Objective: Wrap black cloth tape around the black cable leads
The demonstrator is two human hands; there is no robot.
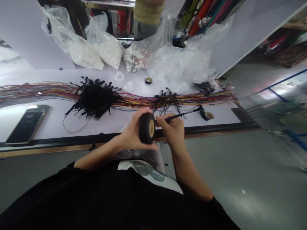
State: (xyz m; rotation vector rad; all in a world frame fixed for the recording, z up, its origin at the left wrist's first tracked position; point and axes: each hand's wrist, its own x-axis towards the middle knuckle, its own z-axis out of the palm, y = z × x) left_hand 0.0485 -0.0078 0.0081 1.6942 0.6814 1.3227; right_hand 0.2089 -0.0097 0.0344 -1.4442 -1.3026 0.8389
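Head view: wire bundle [137, 101] runs beyond left hand [131, 132] and right hand [174, 130]; black connector pile [96, 99] and phone [27, 124] leftward of them, plastic bags [182, 64] farther beyond. White tabletop [56, 123] ahead of hands, grey floor [227, 166] to their right. Left hand, half-open, grasps black tape roll [144, 128]; right hand pinches thin black cable [190, 112] just beside roll.

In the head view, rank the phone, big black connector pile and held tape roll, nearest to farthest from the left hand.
From the left hand:
1. Tape roll: in its grip.
2. Black connector pile: ahead, leftward.
3. Phone: farther left.
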